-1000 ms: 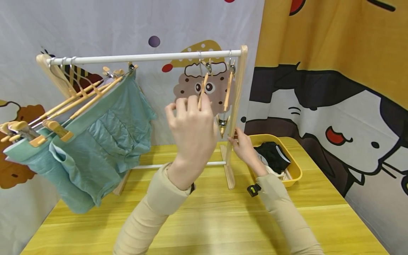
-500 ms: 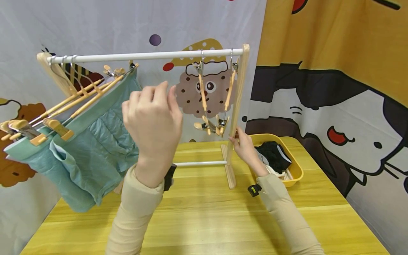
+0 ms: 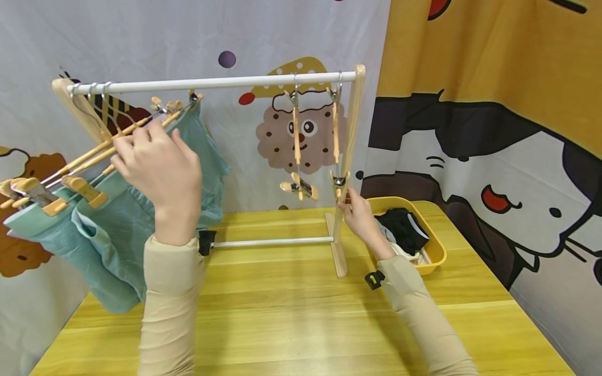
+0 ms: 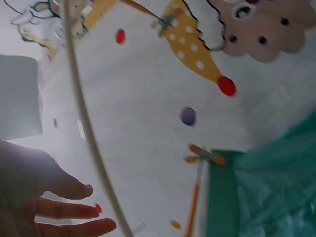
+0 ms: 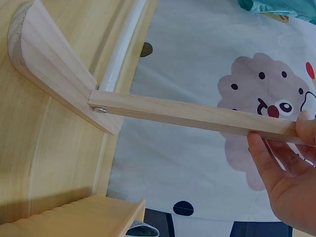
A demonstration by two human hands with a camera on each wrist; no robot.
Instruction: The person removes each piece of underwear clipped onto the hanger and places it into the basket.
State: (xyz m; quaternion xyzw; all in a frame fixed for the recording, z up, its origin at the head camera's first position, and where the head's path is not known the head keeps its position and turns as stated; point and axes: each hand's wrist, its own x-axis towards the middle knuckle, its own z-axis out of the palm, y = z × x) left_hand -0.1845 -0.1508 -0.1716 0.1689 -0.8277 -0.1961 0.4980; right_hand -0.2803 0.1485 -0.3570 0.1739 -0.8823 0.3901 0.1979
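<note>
My left hand (image 3: 162, 167) is raised in front of the wooden clip hangers (image 3: 89, 153) at the rack's left end. In the left wrist view, its fingers (image 4: 74, 228) are extended and loosely spread, with nothing between them. Green shorts (image 3: 105, 261) hang from the clips (image 3: 87, 190) there, partly hidden by the hand in the head view. My right hand (image 3: 362, 219) grips the right wooden post (image 3: 354, 120) of the clothes rack, thumb and fingers on opposite sides. Two bare clip hangers (image 3: 297, 136) hang from the white rod (image 3: 211, 82) near that post.
A yellow bin (image 3: 438, 250) holding black, grey and white clothes (image 3: 402, 230) stands behind the right forearm. The rack's foot (image 3: 338, 256) rests on the wooden table (image 3: 291, 318). A printed curtain (image 3: 188, 47) hangs behind.
My left hand has moved left from the bare hangers to the hangers with the shorts. The bare hangers have swung and turned slightly. My right hand stays on the post.
</note>
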